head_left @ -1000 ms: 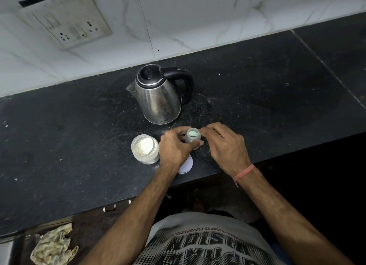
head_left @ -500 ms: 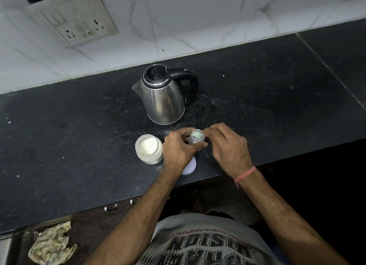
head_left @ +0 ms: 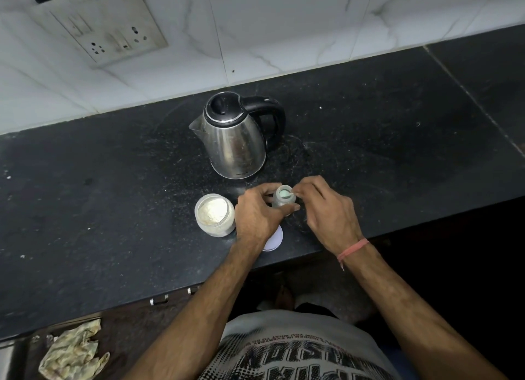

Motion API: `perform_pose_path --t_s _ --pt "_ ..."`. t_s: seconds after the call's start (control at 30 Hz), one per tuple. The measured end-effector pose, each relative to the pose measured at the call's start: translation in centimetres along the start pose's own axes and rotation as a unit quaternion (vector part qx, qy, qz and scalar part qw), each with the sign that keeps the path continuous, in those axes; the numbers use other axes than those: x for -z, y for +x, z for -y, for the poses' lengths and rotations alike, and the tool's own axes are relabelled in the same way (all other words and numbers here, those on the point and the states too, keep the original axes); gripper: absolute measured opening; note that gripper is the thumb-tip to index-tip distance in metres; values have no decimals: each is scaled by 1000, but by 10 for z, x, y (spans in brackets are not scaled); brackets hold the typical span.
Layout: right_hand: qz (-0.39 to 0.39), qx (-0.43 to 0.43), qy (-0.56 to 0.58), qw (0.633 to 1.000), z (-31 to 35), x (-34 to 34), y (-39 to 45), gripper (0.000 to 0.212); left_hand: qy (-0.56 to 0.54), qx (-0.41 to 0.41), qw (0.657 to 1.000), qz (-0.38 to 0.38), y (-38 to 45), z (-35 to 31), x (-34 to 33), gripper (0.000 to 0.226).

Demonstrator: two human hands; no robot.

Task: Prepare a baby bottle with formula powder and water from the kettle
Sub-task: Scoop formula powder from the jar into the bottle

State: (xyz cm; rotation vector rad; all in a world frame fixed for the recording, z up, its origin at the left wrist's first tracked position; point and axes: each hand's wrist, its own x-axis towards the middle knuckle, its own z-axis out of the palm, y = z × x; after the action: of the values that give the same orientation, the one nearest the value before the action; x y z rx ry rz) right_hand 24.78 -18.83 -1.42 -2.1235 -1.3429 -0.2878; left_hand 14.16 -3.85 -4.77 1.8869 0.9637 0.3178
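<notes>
Far left, low down: crumpled cloth (head_left: 72,351), off the bench (head_left: 99,209) and well apart from the work. No risk there.

Next, open formula jar (head_left: 215,215) on the dark bench, lid off, powder heaped to the rim, just beside the left hand. Likely hazard: clipped by the left wrist on any shift, tipped, powder spilled across the bench. White lid (head_left: 274,239) half hidden under that same wrist near the bench edge; easily nudged over the edge.

Left hand (head_left: 260,213) clamped around the baby bottle (head_left: 284,199), thumb on the near side, index finger curled round the far side. Bottle upright on the bench, in front of the kettle, mouth open. Small and light by the look of it, so probably toppled if the grip loosens while the scoop presses on the rim.

Scoop (head_left: 285,193) resting over the bottle mouth, pale green, pinched shut-fingered by the right hand (head_left: 326,209). Cannot tell how much powder is left in it. Narrow mouth, scoop bowl nearly as wide: powder lost down the outside if tipped off-centre or tapped too hard.

Behind, steel kettle (head_left: 235,136), lid closed, spout pointing left, handle right. Judged risk for the later pour: a broad spout against a tiny opening, with possibly hot water running over fingers wrapped round the bottle.
</notes>
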Motion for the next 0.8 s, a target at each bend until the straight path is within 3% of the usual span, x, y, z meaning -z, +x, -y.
perform_pose_path --t_s 0.43,0.6,0.7,0.8 --pt "-67 -91 65 991 26 9 18 16 53 -39 998 -19 -4 -5 7 70" --pt "-110 -177 146 967 31 10 21 13 66 -91 993 -32 -18 -1 13 106" --pt "-116 -205 199 951 38 9 26 11 57 -128 986 -92 -38 -8 33 91" --pt "-110 -202 243 942 53 4 35 10 13 -132 969 -210 -54 -9 61 77"
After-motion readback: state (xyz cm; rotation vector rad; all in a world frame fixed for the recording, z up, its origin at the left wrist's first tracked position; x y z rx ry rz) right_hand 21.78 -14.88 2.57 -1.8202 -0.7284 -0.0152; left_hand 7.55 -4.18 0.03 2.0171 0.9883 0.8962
